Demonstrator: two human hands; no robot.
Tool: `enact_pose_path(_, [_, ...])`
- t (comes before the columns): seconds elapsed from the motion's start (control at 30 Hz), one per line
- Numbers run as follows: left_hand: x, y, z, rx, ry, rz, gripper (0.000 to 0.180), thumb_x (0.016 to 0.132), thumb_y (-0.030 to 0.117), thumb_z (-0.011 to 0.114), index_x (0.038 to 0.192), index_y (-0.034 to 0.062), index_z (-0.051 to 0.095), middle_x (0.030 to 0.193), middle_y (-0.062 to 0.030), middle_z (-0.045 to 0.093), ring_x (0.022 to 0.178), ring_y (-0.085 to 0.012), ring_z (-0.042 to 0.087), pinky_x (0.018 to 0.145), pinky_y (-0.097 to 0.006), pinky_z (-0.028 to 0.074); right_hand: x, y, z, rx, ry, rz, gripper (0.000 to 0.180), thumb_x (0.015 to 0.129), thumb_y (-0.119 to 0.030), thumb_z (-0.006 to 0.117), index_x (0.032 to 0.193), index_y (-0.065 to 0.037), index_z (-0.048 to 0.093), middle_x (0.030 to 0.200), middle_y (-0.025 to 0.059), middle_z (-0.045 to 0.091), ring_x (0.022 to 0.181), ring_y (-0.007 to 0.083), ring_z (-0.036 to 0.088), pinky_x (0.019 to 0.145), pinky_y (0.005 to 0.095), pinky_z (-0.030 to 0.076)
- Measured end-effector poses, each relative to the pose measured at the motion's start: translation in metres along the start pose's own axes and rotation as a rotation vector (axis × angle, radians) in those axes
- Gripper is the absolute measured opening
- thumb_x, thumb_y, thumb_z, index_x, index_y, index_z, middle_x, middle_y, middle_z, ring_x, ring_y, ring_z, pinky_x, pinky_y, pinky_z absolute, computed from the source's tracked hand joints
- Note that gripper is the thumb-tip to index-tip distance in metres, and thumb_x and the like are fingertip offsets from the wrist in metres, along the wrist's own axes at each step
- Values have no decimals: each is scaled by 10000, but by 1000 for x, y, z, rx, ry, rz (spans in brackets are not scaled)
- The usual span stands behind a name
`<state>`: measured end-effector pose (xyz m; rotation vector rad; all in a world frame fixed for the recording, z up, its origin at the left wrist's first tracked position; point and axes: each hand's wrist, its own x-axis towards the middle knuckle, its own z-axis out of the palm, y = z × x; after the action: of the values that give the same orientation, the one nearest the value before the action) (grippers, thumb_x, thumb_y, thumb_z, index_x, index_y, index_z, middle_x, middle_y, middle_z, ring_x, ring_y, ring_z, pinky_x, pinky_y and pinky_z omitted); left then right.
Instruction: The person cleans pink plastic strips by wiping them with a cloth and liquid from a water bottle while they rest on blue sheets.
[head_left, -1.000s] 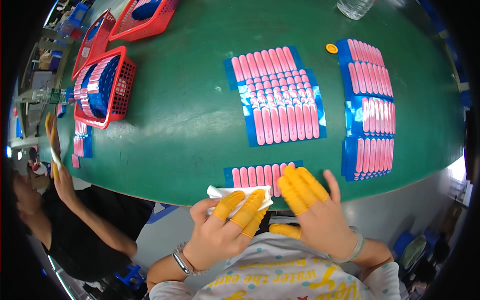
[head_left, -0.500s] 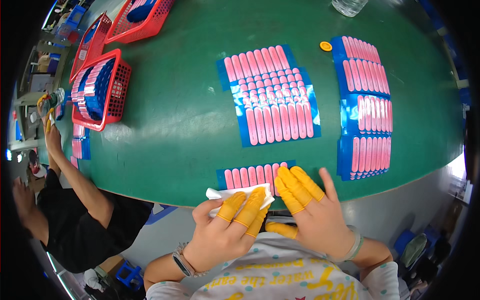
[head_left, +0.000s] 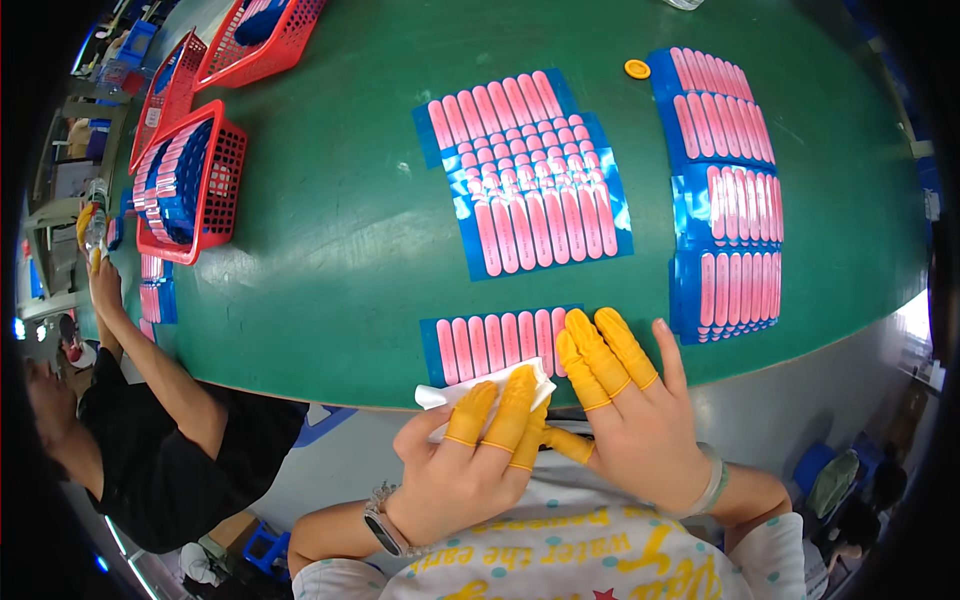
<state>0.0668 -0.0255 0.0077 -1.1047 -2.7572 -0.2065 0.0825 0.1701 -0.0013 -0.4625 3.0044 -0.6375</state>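
Left grip (head_left: 465, 465), wearing wrinkled yellow rubber finger cots (head_left: 513, 408), grasps a folded soft white cloth (head_left: 435, 396) over the near edge of a glossy blue sheet with pink round-ended strips (head_left: 490, 340). Sheet lies on smooth green tabletop (head_left: 330, 230), just ahead of it. Right grip (head_left: 645, 435) grasps nothing, fingers extended at the sheet's right end. Strips' dark print too small to read. Beyond both grips: overlapping similar sheets (head_left: 545, 225). Below them: white dotted shirt (head_left: 450, 565), yellow lettering. Far left of left grip: red perforated plastic basket (head_left: 172, 112), white label.
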Motion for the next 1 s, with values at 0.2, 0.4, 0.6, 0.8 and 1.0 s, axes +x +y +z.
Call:
enact_pose_path(0.2, [4,0,-4,-42,-41,-9,282,742,195,701,1004,136,785,1209,9,684,1058,-166,615,951,-445,268,4,15,-10,67,-24,-28,610,843,-422,713,1288,-13,631,1405,119,576,1338,281,512,1162,584,255])
enact_pose_path(0.4, [59,-29,16,-21,60,27,338,726,194,697,1044,98,755,1213,-16,671,1051,-204,618,940,-462,299,-1,12,-8,-12,0,-18,659,822,-469,722,1298,-25,622,1399,100,583,1341,289,505,1158,608,242])
enact_pose_path(0.6, [7,-2,3,66,17,73,271,796,206,662,1041,149,765,1210,-28,683,1100,-180,622,964,-432,295,1,5,-9,21,11,19,591,825,-418,711,1248,-8,657,1394,98,587,1342,283,503,1159,607,248])
enact_pose_path(0.8, [13,-2,0,0,-15,52,282,788,195,676,1050,154,773,1223,-7,681,1075,-155,623,969,-429,296,-1,19,-10,-39,-1,-27,630,824,-477,704,1263,-29,648,1394,84,587,1355,282,492,1153,646,216])
enact_pose_path(1.0, [68,-20,21,-7,75,75,308,743,166,698,1034,90,765,1184,-25,681,1020,-200,623,942,-469,296,-4,12,-10,-159,15,-34,643,816,-497,705,1263,-38,653,1410,66,578,1361,277,487,1150,662,203])
